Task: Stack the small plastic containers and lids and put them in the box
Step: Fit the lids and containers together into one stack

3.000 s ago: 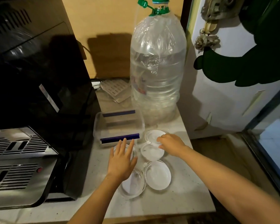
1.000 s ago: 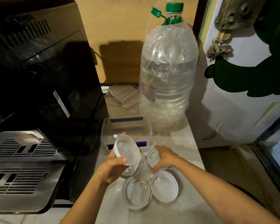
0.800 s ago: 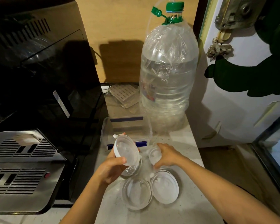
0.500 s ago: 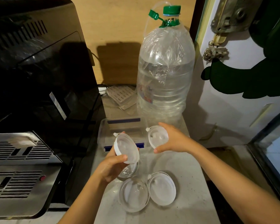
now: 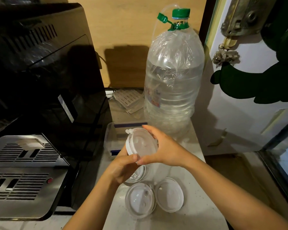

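Note:
Both hands meet above the counter on a pair of small round white lids [image 5: 140, 143] pressed together, tilted toward me. My left hand [image 5: 121, 168] grips them from below, my right hand [image 5: 161, 148] from the right side. Under my left hand a clear small container [image 5: 136, 175] rests on the counter. A clear container [image 5: 140, 200] and a white lid [image 5: 170, 195] lie side by side nearer to me. The clear rectangular box [image 5: 111, 138] with blue clips stands just behind the hands, partly hidden by them.
A large water bottle [image 5: 173, 83] with a green cap stands behind the box. A black coffee machine [image 5: 40, 97] with a steel drip tray fills the left. The counter edge drops off on the right beside a white door [image 5: 239, 97].
My right hand lifted a lid off the counter and brought it left against the lid in my left hand. Both hands now hold the joined lids.

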Tool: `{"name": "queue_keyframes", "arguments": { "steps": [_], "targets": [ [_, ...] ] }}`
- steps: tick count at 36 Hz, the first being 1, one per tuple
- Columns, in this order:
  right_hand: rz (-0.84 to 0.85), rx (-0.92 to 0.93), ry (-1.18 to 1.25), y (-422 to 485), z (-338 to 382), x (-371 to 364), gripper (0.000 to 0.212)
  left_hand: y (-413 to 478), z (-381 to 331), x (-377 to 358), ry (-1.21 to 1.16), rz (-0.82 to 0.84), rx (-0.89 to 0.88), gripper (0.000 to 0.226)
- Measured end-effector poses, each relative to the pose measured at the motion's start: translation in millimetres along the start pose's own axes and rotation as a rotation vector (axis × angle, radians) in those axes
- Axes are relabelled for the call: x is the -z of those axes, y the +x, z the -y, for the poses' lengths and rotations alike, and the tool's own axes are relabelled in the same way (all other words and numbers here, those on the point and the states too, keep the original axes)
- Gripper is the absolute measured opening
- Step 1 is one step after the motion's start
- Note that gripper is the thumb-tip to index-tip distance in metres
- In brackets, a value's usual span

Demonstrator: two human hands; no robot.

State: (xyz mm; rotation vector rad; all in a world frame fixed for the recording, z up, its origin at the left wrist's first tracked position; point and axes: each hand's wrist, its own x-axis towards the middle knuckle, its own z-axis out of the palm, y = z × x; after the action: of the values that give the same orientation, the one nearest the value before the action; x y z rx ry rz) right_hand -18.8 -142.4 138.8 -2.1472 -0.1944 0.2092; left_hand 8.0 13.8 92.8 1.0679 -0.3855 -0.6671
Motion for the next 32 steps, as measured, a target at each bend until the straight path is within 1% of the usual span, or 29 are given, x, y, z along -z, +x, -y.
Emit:
{"name": "queue_keyframes", "arguments": {
  "steps": [5, 13, 18, 23, 27, 30, 32],
  "targets": [
    [0.006, 0.013, 0.016, 0.9, 2.6, -2.8, 0.106, -2.9, -0.4, 0.1, -0.041, -0.011, -0.001, 0.093],
    [-0.002, 0.027, -0.013, 1.4, 1.1, -5.7, 0.106, -2.7, -1.0, -3.2, 0.005, -0.006, -0.006, 0.086],
    [0.007, 0.055, 0.002, 1.0, -2.2, -7.8, 0.098, -2.6, 1.3, -5.0, 0.008, -0.019, 0.019, 0.088],
    [0.012, 0.045, 0.013, 2.0, -11.1, -14.0, 0.102, -3.8, 6.1, -5.3, 0.000, -0.034, 0.052, 0.089],
    [0.046, 0.052, 0.047, 3.2, -18.2, -18.3, 0.094, -4.7, 11.1, -0.7, 0.039, -0.071, 0.071, 0.083],
    [0.090, 0.030, 0.024, 3.1, -28.9, -19.8, 0.100, -5.7, 18.3, 5.0, 0.044, -0.112, 0.090, 0.092],
    [0.088, -0.003, 0.003, 1.8, -38.7, -19.1, 0.105, -6.5, 24.5, 9.9, 0.045, -0.127, 0.105, 0.084]
  ]
}}
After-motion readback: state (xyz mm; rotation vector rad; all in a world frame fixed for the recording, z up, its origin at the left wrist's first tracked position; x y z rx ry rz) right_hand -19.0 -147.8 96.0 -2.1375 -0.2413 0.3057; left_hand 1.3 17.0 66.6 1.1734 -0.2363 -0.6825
